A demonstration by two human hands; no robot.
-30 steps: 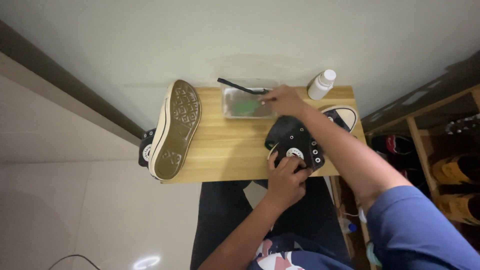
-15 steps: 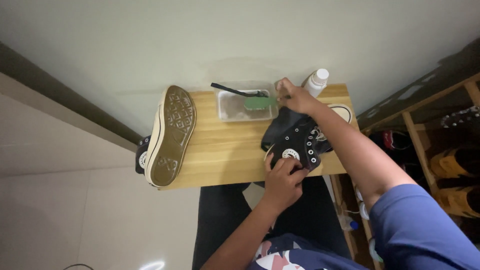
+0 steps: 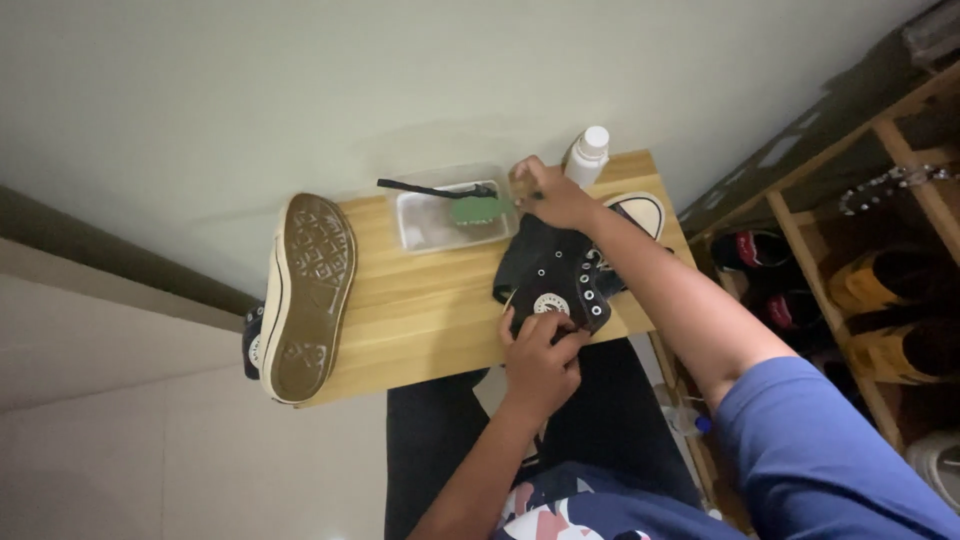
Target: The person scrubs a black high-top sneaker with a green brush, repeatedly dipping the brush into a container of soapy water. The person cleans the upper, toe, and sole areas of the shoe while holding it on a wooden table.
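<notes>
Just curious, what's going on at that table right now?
Left hand grips black sneaker. Right hand holds green brush over tub. Nothing blocking.

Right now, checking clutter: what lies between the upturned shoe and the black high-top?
Only bare wooden tabletop separates the upturned shoe from the black high-top, per the head view.

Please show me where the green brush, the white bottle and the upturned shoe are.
green brush (image 3: 477, 210): head view, on its green head.
white bottle (image 3: 587, 157): head view, on its body.
upturned shoe (image 3: 305, 285): head view, on its brown sole.
</notes>
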